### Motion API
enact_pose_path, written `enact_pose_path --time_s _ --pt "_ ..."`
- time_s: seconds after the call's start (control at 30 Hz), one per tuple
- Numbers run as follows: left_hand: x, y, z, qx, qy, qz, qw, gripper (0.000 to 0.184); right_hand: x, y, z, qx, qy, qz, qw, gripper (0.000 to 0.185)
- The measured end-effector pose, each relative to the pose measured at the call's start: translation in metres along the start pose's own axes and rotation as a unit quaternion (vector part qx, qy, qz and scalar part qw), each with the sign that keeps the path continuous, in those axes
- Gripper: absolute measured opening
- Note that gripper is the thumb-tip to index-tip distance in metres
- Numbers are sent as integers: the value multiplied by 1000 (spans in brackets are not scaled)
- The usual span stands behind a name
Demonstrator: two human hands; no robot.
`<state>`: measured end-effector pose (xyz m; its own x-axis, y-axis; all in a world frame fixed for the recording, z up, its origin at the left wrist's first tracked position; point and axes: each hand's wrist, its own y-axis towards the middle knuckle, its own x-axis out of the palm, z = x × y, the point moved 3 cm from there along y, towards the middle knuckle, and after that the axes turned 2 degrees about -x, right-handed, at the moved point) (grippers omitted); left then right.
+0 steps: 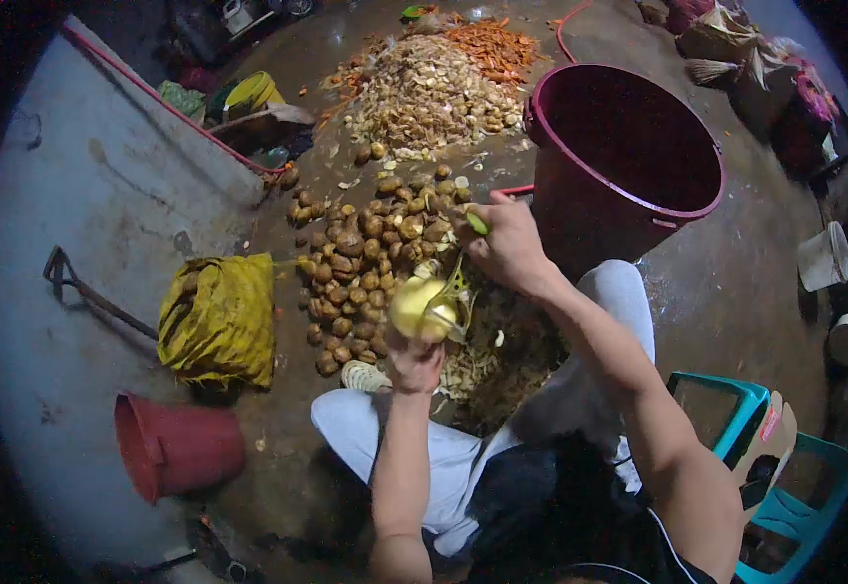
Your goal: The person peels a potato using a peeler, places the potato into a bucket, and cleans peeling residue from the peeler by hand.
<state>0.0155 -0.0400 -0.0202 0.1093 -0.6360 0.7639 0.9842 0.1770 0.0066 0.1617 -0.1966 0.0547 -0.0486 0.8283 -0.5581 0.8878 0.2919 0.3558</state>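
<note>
My left hand (414, 365) is closed round the underside of a large, mostly peeled yellow potato (414, 310). In my right hand (509, 243) is a green peeler (459, 284), gripped by its handle; its working end lies against the right side of the potato. Motion blur hides the exact contact. Just beyond my hands, a heap of brown unpeeled potatoes (351, 243) covers the floor. Pale peelings (468, 375) lie below the potato, between my legs.
A deep maroon tub (579, 185) stands ahead on the right. Behind the potatoes are a pale chopped pile (433, 92) and orange pieces (497, 49). At left sit a yellow sack (219, 321) and a red bucket (190, 450). A teal stool (735, 404) is at my right.
</note>
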Motion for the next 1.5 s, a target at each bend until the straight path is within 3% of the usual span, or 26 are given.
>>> enact_pose_path --time_s 0.07,0.13,0.2,0.27,0.33,0.43,0.47,0.5,0.53,0.6,0.63,0.67,0.77,0.8,0.83,0.87,0.93,1.0,1.03,1.07,1.13,1.17,1.27,1.33,1.4,1.5 --pt "-39 -8 -13 -70 19 84 994 84 -15 -6 -30 -157 -152 72 973 29" --pt "-28 -5 -15 -48 -88 1 995 81 5 5 17 -153 -154 135 967 29" --pt "-19 -8 -10 -59 -108 -5 992 81 16 20 57 42 -52 24 997 29" --pt "-12 -7 -5 -81 -147 -16 986 81 20 12 51 114 75 -12 991 28" --pt "-1 -2 1 -4 -11 -17 1000 86 10 1 13 -61 -27 41 997 24" --pt "5 -3 4 6 81 6 997 89 -11 -8 -27 -135 -126 123 975 20" --pt "8 -1 2 31 39 -25 998 88 -16 -4 -26 -135 -129 143 972 19" --pt "10 -2 1 1 -42 -47 998 87 7 8 25 -34 -81 83 993 20" --pt "11 -2 0 -29 -124 -70 989 86 9 6 33 -36 -81 84 992 20" --pt "-6 -2 -7 -40 -132 -39 990 86 17 9 49 148 100 6 984 21" --pt "-11 -3 -11 -51 -147 -1 988 86 11 7 25 44 58 -2 997 21" --pt "-14 -5 -16 -51 -151 0 987 86 6 -3 4 34 6 18 999 22" --pt "-22 -12 -17 -33 -57 73 995 77 -11 -11 -33 -123 -146 120 974 24" --pt "-27 -13 -19 -36 -74 94 992 76 -7 -3 -20 -103 -142 119 977 25" --pt "-20 -6 -19 -28 -119 47 991 76 6 6 11 62 -94 -5 994 27" --pt "-20 -5 -19 -40 -137 27 989 77 21 10 44 105 -82 30 991 31" --pt "-21 -4 -18 -68 -170 -13 983 78 19 12 37 173 55 -66 981 33" --pt "-29 -9 -23 -83 -175 84 978 77 7 -1 -7 107 5 -40 993 31" --pt "-30 -9 -25 -83 -198 120 969 77 2 -7 -18 -57 -91 31 994 31" --pt "-28 -8 -27 -84 -198 124 969 77 1 -6 -17 -55 -90 28 994 31" --pt "-14 -9 -17 -14 -102 60 993 79 -5 -2 -18 -119 -125 127 977 30" --pt "-18 -9 -17 -50 -158 45 985 82 11 7 20 42 -68 38 996 27" --pt "-8 -4 -13 -66 -166 5 984 84 33 6 63 104 55 9 993 25" --pt "-8 -3 -14 -71 -163 -12 984 84 21 0 19 67 19 -8 998 22" --pt "-20 -4 -18 -45 -56 -13 997 86 2 -8 -22 -60 -70 37 995 23" --pt "1 -4 -6 5 35 -37 999 85 -11 -11 -30 -142 -131 102 976 25"
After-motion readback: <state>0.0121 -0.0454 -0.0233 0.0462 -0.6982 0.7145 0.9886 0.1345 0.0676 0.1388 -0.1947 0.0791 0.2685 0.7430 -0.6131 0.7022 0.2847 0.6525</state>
